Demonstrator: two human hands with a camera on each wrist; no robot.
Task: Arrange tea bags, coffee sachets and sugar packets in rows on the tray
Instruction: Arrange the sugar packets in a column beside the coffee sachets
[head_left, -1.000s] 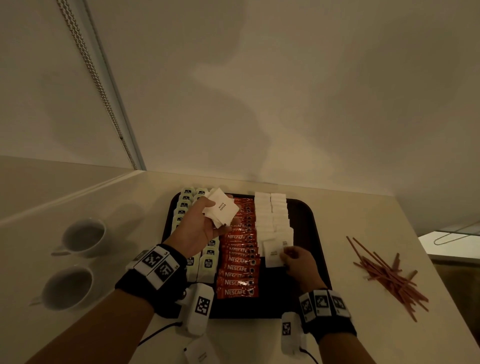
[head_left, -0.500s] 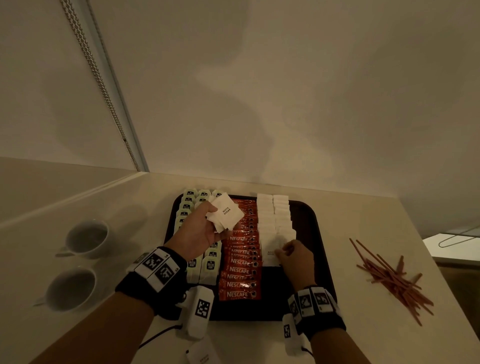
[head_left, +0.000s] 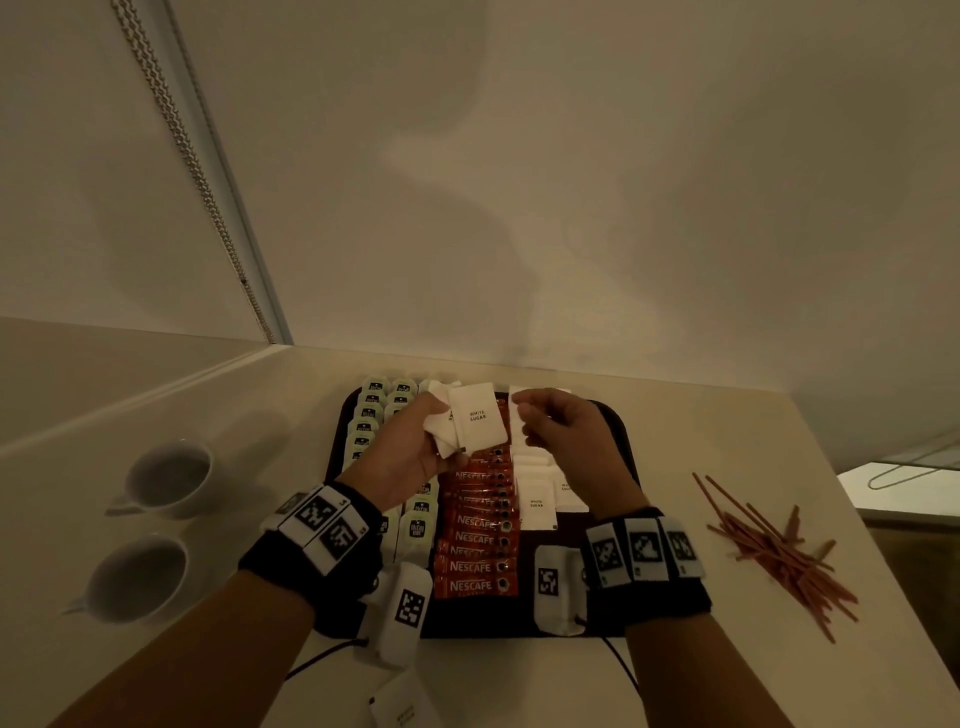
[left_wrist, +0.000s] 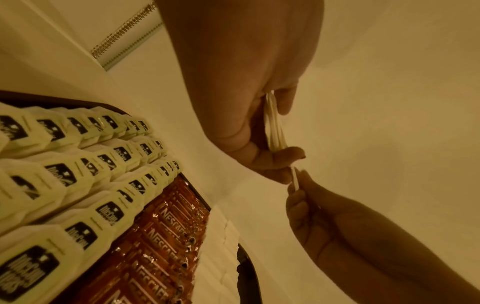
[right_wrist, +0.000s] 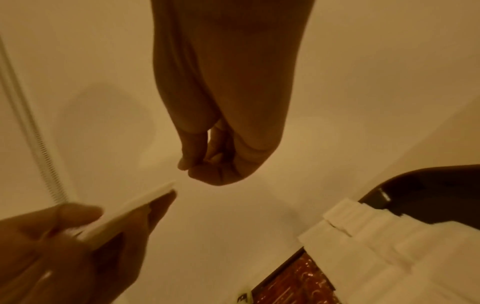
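Bare forearms, blk wristbands (head_left: 311, 561) w/ white marker tags, cam pods – cables

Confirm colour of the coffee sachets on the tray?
Red-orange coffee sachets with white lettering; head view shows it best.

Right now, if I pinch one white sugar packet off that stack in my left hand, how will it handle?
Probably light and thin: the left hand holds several sugar packets fanned, edges slim in the wrist view. Likely flexible and slippery, so neighbours may slide out too.

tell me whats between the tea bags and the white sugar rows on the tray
The row of red Nescafe coffee sachets lies between the tea bags and sugar packets, as the head view shows.
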